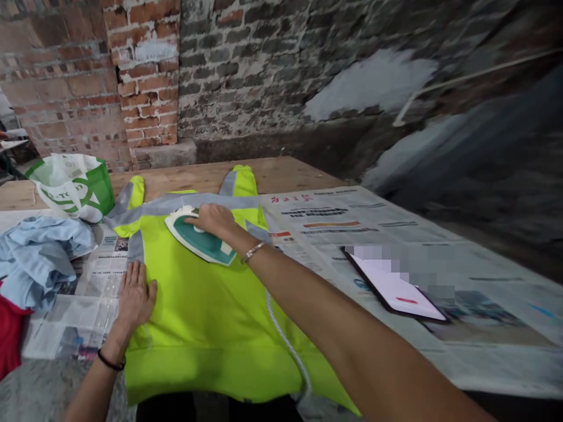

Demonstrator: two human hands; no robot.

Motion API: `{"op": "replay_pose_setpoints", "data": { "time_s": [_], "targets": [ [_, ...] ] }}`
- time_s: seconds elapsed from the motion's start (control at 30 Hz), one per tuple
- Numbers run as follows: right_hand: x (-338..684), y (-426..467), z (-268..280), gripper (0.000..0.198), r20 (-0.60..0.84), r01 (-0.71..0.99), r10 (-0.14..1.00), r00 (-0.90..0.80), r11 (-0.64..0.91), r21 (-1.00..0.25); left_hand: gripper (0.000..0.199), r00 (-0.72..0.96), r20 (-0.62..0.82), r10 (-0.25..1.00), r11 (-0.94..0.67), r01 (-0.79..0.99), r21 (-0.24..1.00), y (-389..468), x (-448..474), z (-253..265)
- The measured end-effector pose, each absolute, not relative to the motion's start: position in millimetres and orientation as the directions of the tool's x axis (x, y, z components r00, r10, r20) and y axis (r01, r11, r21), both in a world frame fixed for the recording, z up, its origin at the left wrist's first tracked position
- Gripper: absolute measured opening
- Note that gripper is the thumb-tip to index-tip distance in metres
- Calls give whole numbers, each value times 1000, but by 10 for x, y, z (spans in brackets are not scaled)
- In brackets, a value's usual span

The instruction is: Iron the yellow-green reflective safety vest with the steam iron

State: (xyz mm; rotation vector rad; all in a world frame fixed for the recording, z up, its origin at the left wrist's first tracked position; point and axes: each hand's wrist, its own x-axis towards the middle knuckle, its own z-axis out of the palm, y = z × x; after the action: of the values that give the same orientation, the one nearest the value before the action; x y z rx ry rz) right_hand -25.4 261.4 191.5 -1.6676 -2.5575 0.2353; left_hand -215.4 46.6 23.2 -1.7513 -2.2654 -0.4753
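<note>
At far left, red cloth (11,337) beside a rumpled heap of light blue cloth (37,258), with a green and white bag (73,190) standing just behind. Nearer than the heap, clear plastic (77,319) lying on newspaper (325,240), spread over part of the wooden surface (281,173).

Next, the left hand (136,296), palm down, fingers stretched nearly straight, resting on the side edge of a yellow garment (197,305) with grey bands; nothing gripped. Spread over the newspaper mid-surface, sleeves toward the brick wall (246,64), hem toward the near edge. Likely light, soft and limp, quick to wrinkle and to slide over paper; best steadied by the side seam or hem, with a flat palm rather than a pinch.

Over the upper part of the garment, a green and white iron (200,237), with the right hand (215,218) wrapped around the handle. Probably stiff, hard-shelled and rather heavy, with a sole perhaps hot; safest taken by the handle alone. Impossible to tell whether fully down on the cloth. Farther right, a pale cord (285,334) crossing the garment toward the near edge, upper end hidden behind the right forearm (325,305). At far right, a device with a lit screen (396,287), lying on the newspaper, well apart from both hands.
</note>
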Motion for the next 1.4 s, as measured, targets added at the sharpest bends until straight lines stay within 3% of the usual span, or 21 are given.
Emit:
{"op": "replay_pose_setpoints", "data": {
  "time_s": [0.1, 0.3, 0.53, 0.83, 1.1, 1.4],
  "targets": [
    [-246, 2734, 1919, 66, -70, 893, 898, -434, 418, -166, 59, -263, 353, 898, 226, 964, 143, 494, -2174, 279],
    [217, 2352, 1926, 41, -238, 694, 653, -719, 692, -200, 60, -295, 327, 898, 242, 951, 192, 522, -2198, 310],
    [720, 1662, 2006, 30, -305, 570, 494, -814, 778, -262, 56, -303, 357, 884, 225, 943, 245, 574, -2249, 380],
    [637, 1451, 1958, 41, -146, 632, 615, -775, 763, -137, 34, -168, 593, 787, 4, 964, 267, -432, -1753, 518],
    [396, 1444, 2042, 42, -157, 527, 505, -849, 832, -172, 55, -195, 618, 762, 136, 981, 141, -660, -1678, 87],
    [345, 1652, 1901, 63, -101, 779, 773, -626, 615, -125, 67, -30, 734, 678, 136, 987, -86, -688, -1646, 32]
  ]
}}
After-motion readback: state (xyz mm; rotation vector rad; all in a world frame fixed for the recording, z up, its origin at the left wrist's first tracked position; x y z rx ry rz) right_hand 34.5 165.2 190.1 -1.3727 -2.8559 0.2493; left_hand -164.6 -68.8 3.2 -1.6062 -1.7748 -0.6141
